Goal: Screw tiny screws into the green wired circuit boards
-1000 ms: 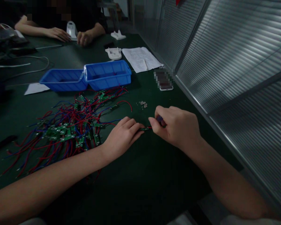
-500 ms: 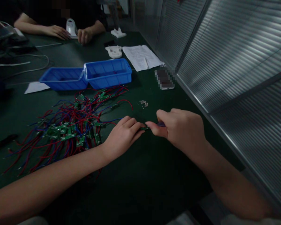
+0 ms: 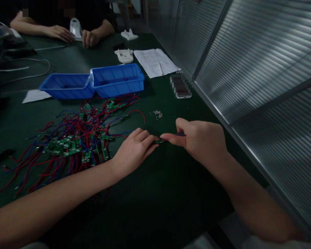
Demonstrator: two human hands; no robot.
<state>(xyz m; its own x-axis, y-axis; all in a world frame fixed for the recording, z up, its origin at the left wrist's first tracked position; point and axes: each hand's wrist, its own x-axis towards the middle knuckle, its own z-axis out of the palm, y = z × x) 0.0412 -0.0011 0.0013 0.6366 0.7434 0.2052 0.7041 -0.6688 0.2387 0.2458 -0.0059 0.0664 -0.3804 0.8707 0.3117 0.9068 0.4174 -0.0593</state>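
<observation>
Near the middle of the dark green table, my left hand point(image 3: 134, 148) pinches a small green circuit board point(image 3: 160, 141) between thumb and fingers. My right hand point(image 3: 203, 138) is closed around a dark purplish tool point(image 3: 180, 133), mostly hidden by the fingers, with the thumb reaching to the board's right end. Left of my hands spreads a pile of green boards with red and blue wires point(image 3: 74, 143). A little heap of tiny metal parts point(image 3: 158, 114) lies just beyond my hands.
Two blue bins point(image 3: 119, 81) stand behind the pile. Farther right lie printed papers point(image 3: 155, 62) and a phone point(image 3: 181, 86). Across the table, a person's hands hold a white object point(image 3: 76, 29). A partition with blinds point(image 3: 248, 69) borders the right side.
The view has shifted slightly. My right index finger has lifted a little and the thumb appears straighter, while my left hand keeps its pinch on the board.
</observation>
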